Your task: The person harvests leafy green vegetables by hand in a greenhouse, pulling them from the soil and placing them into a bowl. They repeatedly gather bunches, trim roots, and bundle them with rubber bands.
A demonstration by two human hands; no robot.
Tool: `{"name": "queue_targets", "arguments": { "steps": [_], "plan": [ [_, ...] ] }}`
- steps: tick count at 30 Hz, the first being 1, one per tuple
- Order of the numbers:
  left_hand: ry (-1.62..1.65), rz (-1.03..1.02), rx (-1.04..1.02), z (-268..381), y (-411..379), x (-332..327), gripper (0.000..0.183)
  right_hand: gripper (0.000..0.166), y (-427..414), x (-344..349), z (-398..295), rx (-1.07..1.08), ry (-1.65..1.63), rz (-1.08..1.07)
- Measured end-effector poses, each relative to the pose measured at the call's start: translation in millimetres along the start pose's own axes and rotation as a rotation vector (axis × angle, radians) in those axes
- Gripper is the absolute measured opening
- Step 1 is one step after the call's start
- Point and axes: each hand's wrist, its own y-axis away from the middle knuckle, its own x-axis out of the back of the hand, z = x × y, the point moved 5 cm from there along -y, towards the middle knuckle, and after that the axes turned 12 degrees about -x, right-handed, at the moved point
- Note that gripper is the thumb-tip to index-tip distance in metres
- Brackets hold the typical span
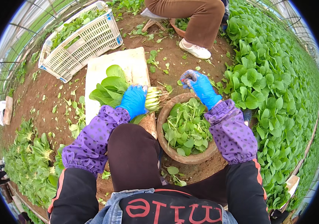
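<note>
My left hand (135, 100), in a blue glove, presses on a bunch of leafy greens (153, 98) lying on a pale board (100, 70). Its leaves spread to the left, and the pale stems and roots point right over the board's edge. My right hand (198, 85), also gloved, is raised beyond the far right rim of a round clay-coloured basin (163, 140). Its fingers are curled together around something small and reddish, mostly hidden. Loose green leaves (187, 127) fill much of the basin, which stands beside my knee.
A white slatted plastic crate (84, 42) holding greens stands at the upper left. Another person (204, 25) sits on a low stool ahead. Growing greens (277, 98) cover the right side. Pulled bunches (33, 162) lie at the lower left.
</note>
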Motion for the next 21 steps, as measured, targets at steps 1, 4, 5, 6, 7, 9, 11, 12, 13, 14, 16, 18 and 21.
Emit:
{"name": "queue_targets", "arguments": {
  "steps": [1, 4, 5, 6, 7, 9, 11, 12, 13, 14, 16, 18, 21],
  "plan": [
    [0.010, -0.025, 0.004, 4, -2, 5, 0.081, 0.015, -15, -15, 4, 0.032, 0.050, -0.012],
    [0.031, -0.052, 0.025, 3, -5, 3, 0.082, 0.014, -57, -55, 15, 0.113, 0.093, -0.039],
    [0.036, -0.054, 0.032, 2, -5, 1, 0.082, 0.014, -67, -63, 19, 0.127, 0.176, -0.054],
    [-0.001, 0.000, -0.015, 3, -6, 1, 0.083, 0.015, -75, -71, 20, 0.141, 0.260, -0.067],
    [0.000, -0.014, -0.016, 2, -6, -2, 0.084, 0.015, -82, -78, 22, 0.154, 0.344, -0.079],
    [0.007, -0.040, -0.020, 1, -8, -4, 0.084, 0.014, -93, -91, 27, 0.187, 0.422, -0.116],
    [-0.021, -0.043, -0.026, 1, -9, -6, 0.087, 0.012, -103, -102, 29, 0.247, 0.566, -0.143],
    [-0.037, -0.044, -0.029, 1, -9, -6, 0.089, 0.012, -108, -108, 33, 0.217, 0.568, -0.164],
    [-0.054, -0.045, -0.031, 0, -10, -6, 0.090, 0.013, -113, -112, 35, 0.205, 0.553, -0.154],
    [-0.053, -0.061, -0.035, 0, -11, -5, 0.093, 0.014, -117, -115, 37, 0.195, 0.539, -0.146],
    [-0.026, -0.061, -0.021, -5, -6, -9, 0.092, 0.018, -118, -132, 32, 0.189, 0.540, -0.167],
    [-0.063, 0.019, -0.025, -7, -3, -12, 0.088, 0.019, -118, -134, 28, 0.157, 0.443, -0.137],
    [-0.012, 0.143, 0.002, -9, -5, -20, 0.061, 0.024, -115, -135, 29, 0.170, 0.302, -0.148]
  ]
}}
